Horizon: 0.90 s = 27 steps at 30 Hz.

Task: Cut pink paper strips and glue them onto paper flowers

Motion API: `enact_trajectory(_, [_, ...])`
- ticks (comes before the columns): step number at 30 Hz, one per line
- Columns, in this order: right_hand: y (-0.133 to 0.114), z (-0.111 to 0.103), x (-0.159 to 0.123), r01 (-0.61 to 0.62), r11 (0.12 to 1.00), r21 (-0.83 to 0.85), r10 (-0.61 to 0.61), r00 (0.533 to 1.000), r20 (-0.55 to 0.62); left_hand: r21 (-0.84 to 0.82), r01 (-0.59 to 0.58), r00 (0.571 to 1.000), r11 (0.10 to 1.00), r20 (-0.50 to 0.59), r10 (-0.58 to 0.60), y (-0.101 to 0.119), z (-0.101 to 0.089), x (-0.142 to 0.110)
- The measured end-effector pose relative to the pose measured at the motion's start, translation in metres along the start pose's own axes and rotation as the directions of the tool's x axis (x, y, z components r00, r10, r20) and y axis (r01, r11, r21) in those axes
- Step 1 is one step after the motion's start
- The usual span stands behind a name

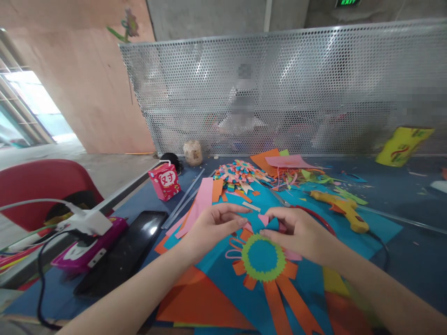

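Observation:
A paper rosette (264, 257) lies in front of me, with a blue centre, a green zigzag ring, orange and pink loops around it and two orange tails. Above its upper right edge, my right hand (291, 229) pinches a small curled blue paper strip (270, 225). A pink paper piece (264, 218) shows beside those fingers. My left hand (223, 225) hovers at the rosette's upper left, thumb and fingers apart, with nothing visible between them. Blue paper sheets (220, 260) lie under the rosette.
A yellow glue gun (342, 209) and red-handled scissors (317, 218) lie right. Finished rosettes (240, 173) and paper scraps (303, 177) sit behind. A phone (122, 251), glue sticks (185, 197), pink box (164, 181) and power strip (91, 246) are left. A perforated metal screen (209, 93) edges the table.

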State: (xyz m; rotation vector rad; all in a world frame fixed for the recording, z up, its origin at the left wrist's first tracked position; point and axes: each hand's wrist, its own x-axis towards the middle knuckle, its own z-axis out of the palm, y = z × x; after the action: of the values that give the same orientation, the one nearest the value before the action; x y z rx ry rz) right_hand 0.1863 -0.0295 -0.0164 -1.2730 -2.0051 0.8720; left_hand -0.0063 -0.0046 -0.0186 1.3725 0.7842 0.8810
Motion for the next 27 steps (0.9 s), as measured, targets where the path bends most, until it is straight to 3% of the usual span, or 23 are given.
enact_trajectory(18, [0.0033, 0.001, 0.0004, 0.009, 1.0, -0.015, -0.009, 1.0, -0.006, -0.012, 0.049, 0.999, 0.999, -0.015, -0.049, -0.0015, -0.0011, 0.002])
enact_trajectory(27, [0.0028, 0.0005, 0.0006, 0.018, 1.0, -0.022, -0.019, 1.0, -0.01, 0.061, 0.084, 0.994, 0.995, -0.068, -0.08, 0.0007, -0.0004, 0.0022])
